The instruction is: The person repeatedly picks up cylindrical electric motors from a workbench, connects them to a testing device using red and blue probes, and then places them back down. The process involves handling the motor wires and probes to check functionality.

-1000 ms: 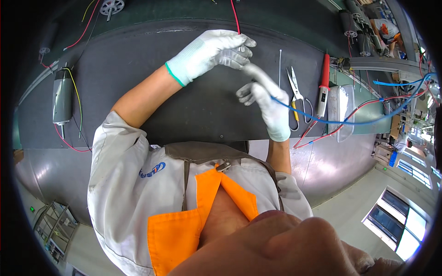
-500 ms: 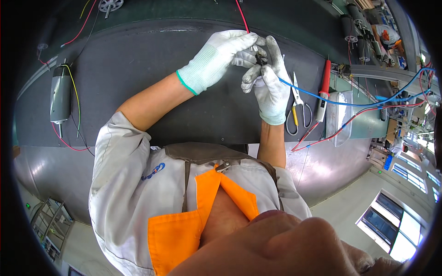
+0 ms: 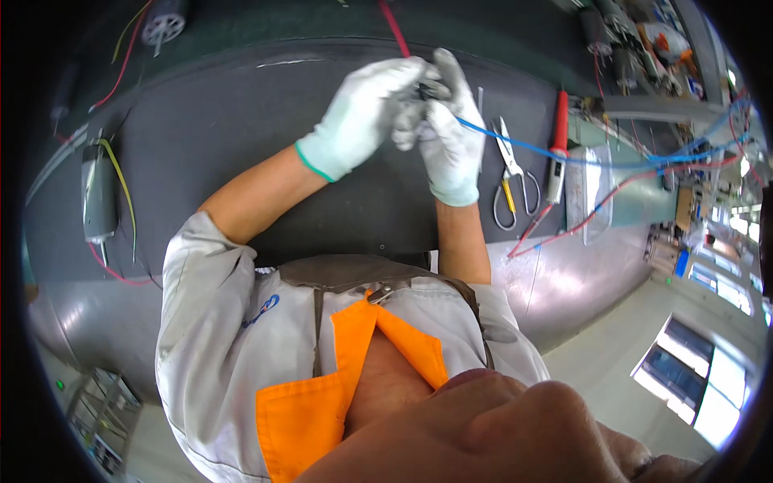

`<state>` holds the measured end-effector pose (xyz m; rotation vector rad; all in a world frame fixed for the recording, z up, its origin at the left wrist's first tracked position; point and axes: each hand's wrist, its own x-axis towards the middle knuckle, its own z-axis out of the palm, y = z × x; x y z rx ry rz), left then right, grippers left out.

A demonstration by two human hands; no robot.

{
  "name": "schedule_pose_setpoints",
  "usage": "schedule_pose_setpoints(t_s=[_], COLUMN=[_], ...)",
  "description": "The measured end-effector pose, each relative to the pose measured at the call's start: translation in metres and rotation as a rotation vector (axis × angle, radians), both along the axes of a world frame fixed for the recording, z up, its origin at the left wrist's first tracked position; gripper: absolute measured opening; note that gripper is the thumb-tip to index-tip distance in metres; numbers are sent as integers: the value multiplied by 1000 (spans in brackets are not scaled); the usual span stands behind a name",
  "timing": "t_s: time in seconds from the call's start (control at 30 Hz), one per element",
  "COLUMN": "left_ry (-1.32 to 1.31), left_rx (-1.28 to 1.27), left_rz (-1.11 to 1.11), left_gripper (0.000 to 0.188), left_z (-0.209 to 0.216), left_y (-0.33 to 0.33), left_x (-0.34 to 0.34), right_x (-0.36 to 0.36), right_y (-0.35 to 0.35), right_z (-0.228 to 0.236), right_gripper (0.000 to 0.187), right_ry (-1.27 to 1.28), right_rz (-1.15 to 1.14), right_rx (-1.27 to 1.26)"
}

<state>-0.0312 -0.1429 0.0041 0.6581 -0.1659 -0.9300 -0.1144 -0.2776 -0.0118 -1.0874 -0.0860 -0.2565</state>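
Note:
Both my hands wear white knit gloves with grey, worn fingertips, and they meet above the dark bench mat. My left hand [image 3: 366, 109] is closed, its fingers pinched at the lower end of a red wire [image 3: 394, 28] that comes in from the far edge. My right hand [image 3: 452, 141] is closed around a small black part [image 3: 425, 92], mostly covered by fingers of both hands. A blue cord [image 3: 515, 146] stretches from the right hand toward the right side. What the fingertips touch inside the grip is hidden and blurred.
Right of my hands lie scissors [image 3: 508, 173], a red-handled tool [image 3: 560, 125] with a red cable, and a clear plastic box [image 3: 597, 197]. A grey cylindrical motor [image 3: 100, 197] with a yellow-green wire stands at the left. Another motor [image 3: 163, 24] is at the far left.
My hands have shifted slightly left and come closer together. The left fingers now close over the black part, which showed more before. The whole view has moved a little.

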Motion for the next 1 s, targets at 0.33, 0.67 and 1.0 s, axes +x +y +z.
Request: schedule_pose_setpoints(t_s=[0.33,0.67,1.0], left_ry=[-100,-159,-93], left_rx=[-38,-75,-21], left_rz=[30,26,2], left_gripper=[41,36,38], left_z=[-36,-33,-31], left_y=[29,41,48], left_x=[51,42,43], right_x=[-100,-26,61], right_y=[-185,-120,-108], right_z=[-12,42,18], right_gripper=[50,50,29], right_ry=[797,467,562], right_rz=[-1014,-436,-183], right_rx=[-2009,-667,-959])
